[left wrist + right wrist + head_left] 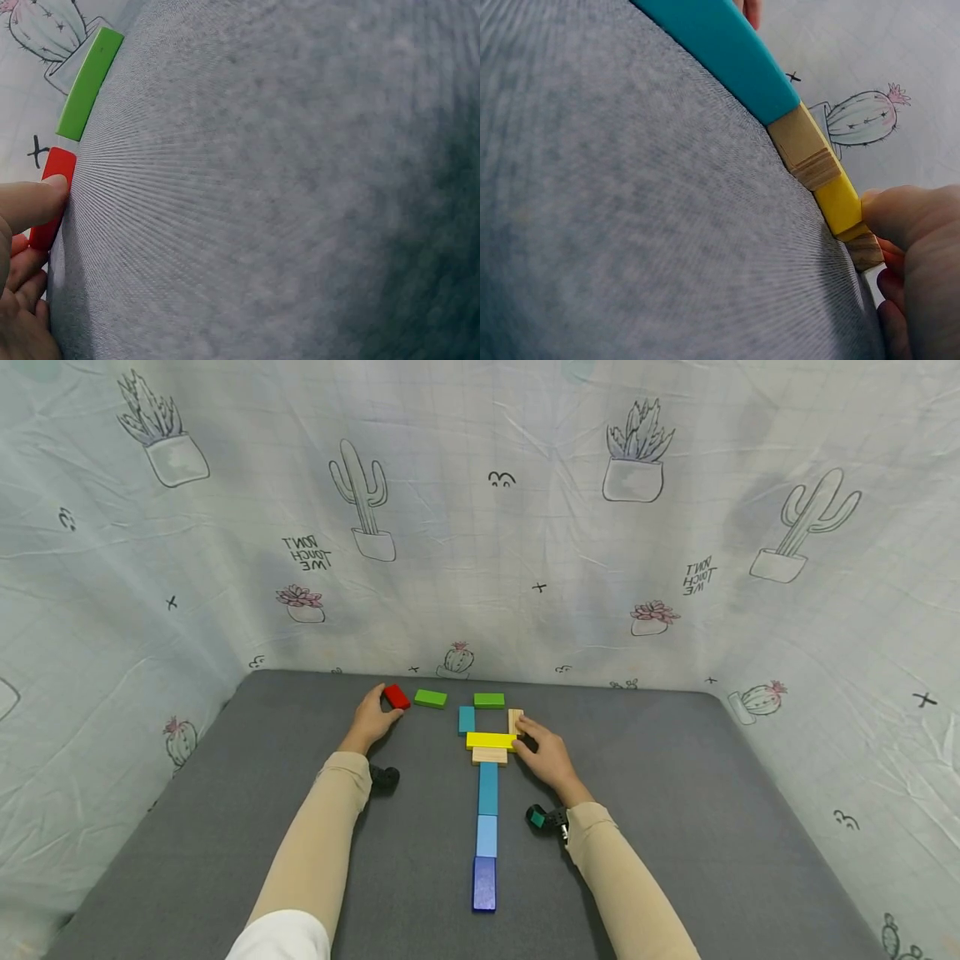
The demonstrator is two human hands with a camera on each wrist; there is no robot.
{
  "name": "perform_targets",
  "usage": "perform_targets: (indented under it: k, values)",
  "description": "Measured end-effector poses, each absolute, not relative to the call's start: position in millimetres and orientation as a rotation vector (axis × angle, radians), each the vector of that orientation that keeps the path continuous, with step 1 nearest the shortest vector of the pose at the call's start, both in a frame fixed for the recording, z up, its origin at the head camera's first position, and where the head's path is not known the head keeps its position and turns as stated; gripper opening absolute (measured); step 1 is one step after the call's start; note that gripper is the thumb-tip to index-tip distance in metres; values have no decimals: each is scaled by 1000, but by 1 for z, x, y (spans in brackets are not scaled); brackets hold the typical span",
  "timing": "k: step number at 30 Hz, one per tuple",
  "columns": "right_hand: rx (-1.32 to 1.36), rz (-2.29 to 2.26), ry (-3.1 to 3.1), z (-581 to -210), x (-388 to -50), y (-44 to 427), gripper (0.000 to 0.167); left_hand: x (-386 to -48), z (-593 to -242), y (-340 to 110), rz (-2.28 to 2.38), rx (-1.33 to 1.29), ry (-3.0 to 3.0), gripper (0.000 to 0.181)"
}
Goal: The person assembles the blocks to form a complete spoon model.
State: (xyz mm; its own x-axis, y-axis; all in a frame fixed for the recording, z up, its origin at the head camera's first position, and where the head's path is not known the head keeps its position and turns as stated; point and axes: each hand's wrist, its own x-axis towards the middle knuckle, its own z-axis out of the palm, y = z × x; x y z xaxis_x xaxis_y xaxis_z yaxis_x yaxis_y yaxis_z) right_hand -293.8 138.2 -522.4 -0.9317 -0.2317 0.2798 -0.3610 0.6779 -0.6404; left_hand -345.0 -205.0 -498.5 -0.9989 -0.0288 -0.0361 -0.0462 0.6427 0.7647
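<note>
A red block (pixel 396 697) (pixel 54 195) is pinched between the thumb and fingers of my left hand (pixel 368 720) (pixel 22 247). My right hand (pixel 550 757) (pixel 930 251) rests its thumb against the right end of a yellow block (pixel 489 741) (pixel 838 202), its fingers at a small upright wooden block (pixel 514 718) (pixel 865 253). Left of that stands a teal block (pixel 467 719), with a green block (pixel 489 701) behind. Below the yellow block, a wooden block (pixel 489 756) (pixel 799 139) heads a column of teal (pixel 488 788) (pixel 724 56), light blue (pixel 487 836) and dark blue (pixel 484 883) blocks.
Another green block (pixel 431 698) (pixel 91 84) lies just right of the red one. The grey table (pixel 645 760) ends at the back against a white curtain (pixel 465 527) printed with cacti.
</note>
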Motion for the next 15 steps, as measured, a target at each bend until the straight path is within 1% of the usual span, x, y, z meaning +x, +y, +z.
perform_targets:
  k: [15]
  values:
    - [470, 1069, -2734, -522, -294, 138, 48, -341, -501, -208, 1460, -89, 2826, 69]
